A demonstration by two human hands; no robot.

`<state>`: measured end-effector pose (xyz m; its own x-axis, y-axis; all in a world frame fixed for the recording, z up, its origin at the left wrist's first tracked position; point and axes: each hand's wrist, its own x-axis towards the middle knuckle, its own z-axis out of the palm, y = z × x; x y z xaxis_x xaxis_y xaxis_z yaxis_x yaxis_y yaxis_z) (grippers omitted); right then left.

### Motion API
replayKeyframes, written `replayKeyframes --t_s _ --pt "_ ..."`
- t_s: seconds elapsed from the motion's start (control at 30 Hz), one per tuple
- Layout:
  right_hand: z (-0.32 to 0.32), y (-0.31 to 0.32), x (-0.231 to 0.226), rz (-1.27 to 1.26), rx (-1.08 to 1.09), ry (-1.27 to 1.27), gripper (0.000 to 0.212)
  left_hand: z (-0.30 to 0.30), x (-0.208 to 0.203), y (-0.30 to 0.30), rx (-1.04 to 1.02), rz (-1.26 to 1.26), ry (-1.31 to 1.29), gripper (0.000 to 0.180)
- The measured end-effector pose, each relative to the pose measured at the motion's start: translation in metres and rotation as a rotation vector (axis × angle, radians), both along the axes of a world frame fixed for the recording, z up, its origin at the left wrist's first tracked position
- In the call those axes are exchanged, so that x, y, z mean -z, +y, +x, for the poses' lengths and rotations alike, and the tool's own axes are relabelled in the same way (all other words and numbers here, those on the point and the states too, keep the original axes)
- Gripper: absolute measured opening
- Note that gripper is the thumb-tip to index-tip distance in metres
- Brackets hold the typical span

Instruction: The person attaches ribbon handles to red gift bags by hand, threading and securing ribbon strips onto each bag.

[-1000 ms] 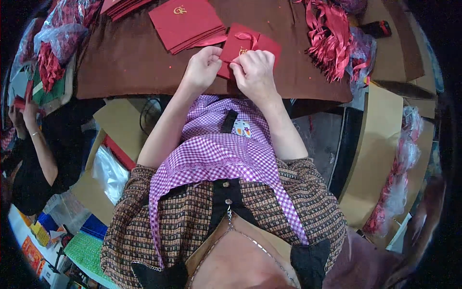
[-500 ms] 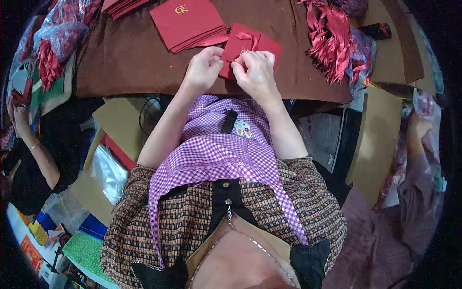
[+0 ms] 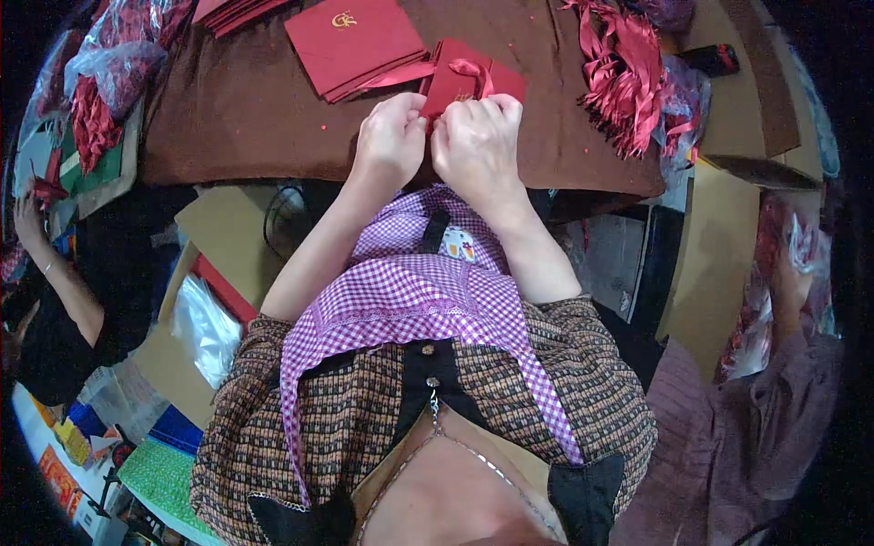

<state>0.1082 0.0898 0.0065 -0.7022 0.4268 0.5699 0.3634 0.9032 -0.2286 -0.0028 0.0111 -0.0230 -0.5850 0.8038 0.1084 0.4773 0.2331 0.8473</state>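
A small red paper gift bag with a gold print lies on the brown cloth, and a shiny red ribbon loops across its face. Its near edge is covered by my two hands. My left hand is closed at the bag's left near corner, fingertips pinched. Close beside it, my right hand is curled over the bag's lower part with its knuckles up. Whether a ribbon end is also between the fingers cannot be seen. Left of the bag sits a stack of flat red bags, a ribbon hanging from it.
A bundle of red ribbons lies at the right of the brown cloth. A black-and-red object rests on cardboard beyond it. Co-workers' arms show at left and right. An open carton stands at my left.
Both hands have closed in more tightly and drawn nearer each other over the bag's near edge. The bag has shifted slightly away. Both co-workers' hands have moved.
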Motion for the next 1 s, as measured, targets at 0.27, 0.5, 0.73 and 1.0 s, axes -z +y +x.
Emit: replayKeyframes --t_s 0.27,0.5,0.73,1.0 --pt "0.000 0.012 0.001 -0.577 -0.025 -0.035 0.014 0.005 0.000 -0.002 0.003 0.109 0.066 0.025" --pt "0.004 0.017 0.002 -0.573 -0.062 -0.011 0.016 0.000 0.002 -0.001 -0.010 0.083 -0.053 0.026" --pt "0.005 0.021 0.007 -0.491 -0.055 -0.006 0.016 -0.002 0.006 0.000 -0.013 0.089 -0.011 0.026" --pt "0.000 0.011 0.015 -0.283 -0.065 0.065 0.011 0.003 0.004 -0.001 0.008 0.168 0.115 0.025"
